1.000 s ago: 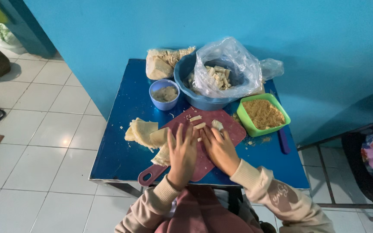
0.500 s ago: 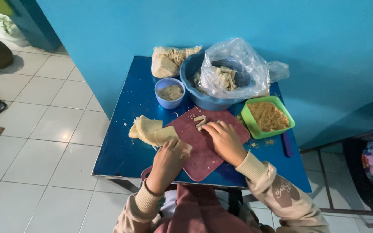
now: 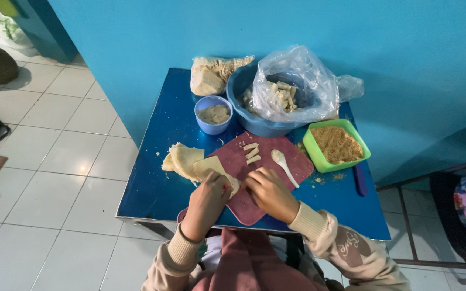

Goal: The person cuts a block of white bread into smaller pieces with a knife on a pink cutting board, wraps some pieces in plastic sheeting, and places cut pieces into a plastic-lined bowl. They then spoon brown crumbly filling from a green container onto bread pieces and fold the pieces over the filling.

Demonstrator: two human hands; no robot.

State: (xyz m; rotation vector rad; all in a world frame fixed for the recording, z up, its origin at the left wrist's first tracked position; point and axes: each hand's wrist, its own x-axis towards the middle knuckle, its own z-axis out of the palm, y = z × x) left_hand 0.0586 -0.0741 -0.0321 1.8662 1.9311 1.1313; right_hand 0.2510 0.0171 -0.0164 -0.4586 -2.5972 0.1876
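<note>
While both hands rest on the maroon board (image 3: 268, 161), the left hand (image 3: 207, 200) curls its fingers over a pale square wrapper (image 3: 214, 168) at the board's left edge, gripping it lightly. The right hand (image 3: 269, 193) lies just beside it, fingers bent and touching the same wrapper's near corner; how firmly it pinches, I cannot tell. A stack of wrappers (image 3: 182, 160) sits on the blue table (image 3: 152, 183) just left of the board. Three small rolls (image 3: 252, 152) and a white spoon (image 3: 283, 164) lie on the board beyond the hands. Farther back stand a small blue cup (image 3: 213, 115) of paste, a big blue bowl (image 3: 260, 125) lined with a plastic bag (image 3: 303, 81), and a green tray (image 3: 336, 145) of crumbs.
</note>
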